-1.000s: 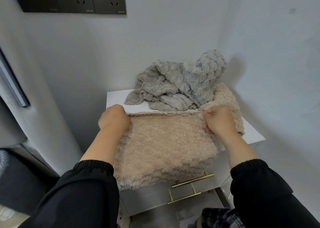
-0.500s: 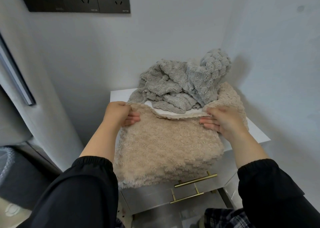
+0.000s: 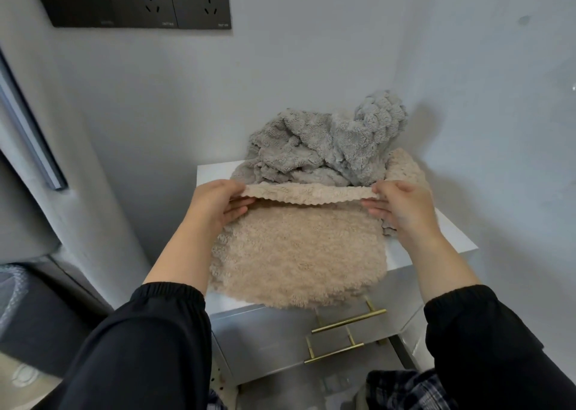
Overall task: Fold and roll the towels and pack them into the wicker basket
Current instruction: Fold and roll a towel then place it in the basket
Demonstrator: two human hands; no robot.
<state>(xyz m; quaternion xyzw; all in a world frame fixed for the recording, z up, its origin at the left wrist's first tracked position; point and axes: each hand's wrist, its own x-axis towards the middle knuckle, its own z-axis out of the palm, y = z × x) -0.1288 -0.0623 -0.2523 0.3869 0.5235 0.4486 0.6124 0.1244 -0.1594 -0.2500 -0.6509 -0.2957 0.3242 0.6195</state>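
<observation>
— Beige towel, where?
— Spread on the cabinet top, near edge overhanging its front
— Hands?
— Left hand and right hand each pinch its far edge, held up off the cabinet; grey towel heaped at the cabinet's back

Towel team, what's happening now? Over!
Left hand and right hand pinch fluffy beige towel, far edge lifted. Crumpled grey towel heaped behind. Wicker basket not in view.
</observation>
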